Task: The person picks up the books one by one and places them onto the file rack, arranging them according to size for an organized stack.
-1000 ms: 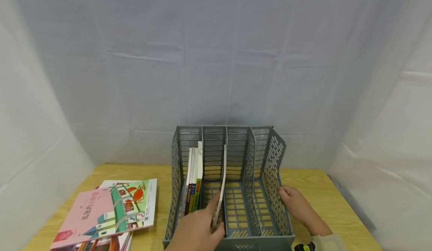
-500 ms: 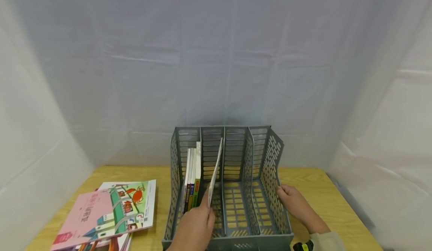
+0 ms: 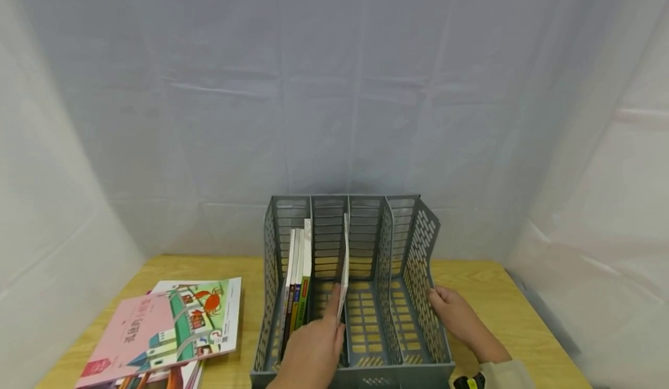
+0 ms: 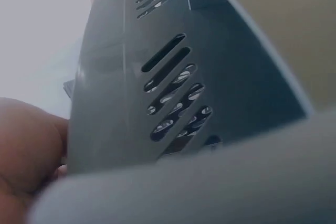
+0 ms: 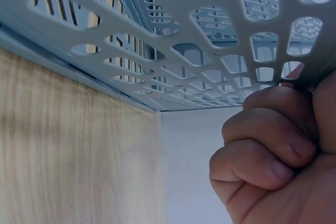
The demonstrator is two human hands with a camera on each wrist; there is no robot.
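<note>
A grey plastic file rack (image 3: 384, 373) with several upright compartments stands on the table. In its second compartment from the left, my left hand (image 3: 310, 351) pinches a thin book (image 3: 345, 261) near its front edge, index finger along its left side. The book stands nearly upright beside the divider on its right. My right hand (image 3: 460, 318) grips the perforated right wall of the rack; the right wrist view shows its curled fingers (image 5: 262, 140) at that wall. In the left wrist view the rack's slotted front (image 4: 115, 103) covers most of the left hand.
Several slim books (image 3: 298, 278) stand in the leftmost compartment. Left of the rack, a loose pile of picture books lies on the wooden table (image 3: 251, 270), a pink one (image 3: 136, 331) on top. Pale sheeting (image 3: 324, 87) hangs behind and at both sides.
The thin book swung left, away from the divider, then came back right beside it, the left hand moving with it. The right hand keeps its place on the rack wall.
</note>
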